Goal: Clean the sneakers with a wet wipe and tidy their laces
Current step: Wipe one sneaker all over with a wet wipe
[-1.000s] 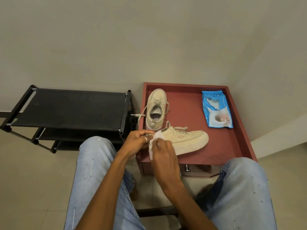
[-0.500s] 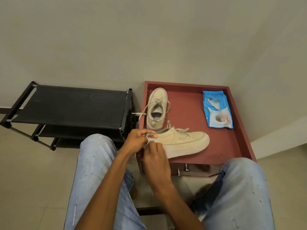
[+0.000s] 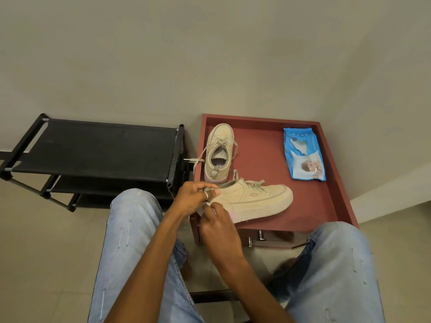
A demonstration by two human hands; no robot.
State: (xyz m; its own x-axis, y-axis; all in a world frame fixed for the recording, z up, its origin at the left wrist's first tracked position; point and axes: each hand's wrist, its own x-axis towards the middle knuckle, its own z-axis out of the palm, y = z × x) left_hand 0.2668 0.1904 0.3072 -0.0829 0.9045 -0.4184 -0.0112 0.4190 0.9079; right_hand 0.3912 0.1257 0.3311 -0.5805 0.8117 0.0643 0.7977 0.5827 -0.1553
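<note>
Head view. Item: near sneaker (image 3: pixel 256 201), at the front edge of the red table (image 3: pixel 326 206). Its long axis runs left to right, with the heel at my hands and the toe off to my right.
Left hand (image 3: pixel 191 199): fingers curled over the heel collar.
Right hand (image 3: pixel 219 231): nearer the sole, pinching a sliver of wet wipe (image 3: pixel 206 203) against the heel. The next stroke probably runs toeward.

You have no words, brand or number here that can be read. The blue pack of wipes (image 3: pixel 304 155) shows pale print too small to make out. The near sneaker (image 3: pixel 256 201) has a small oval side mark, with no letters legible.
</note>
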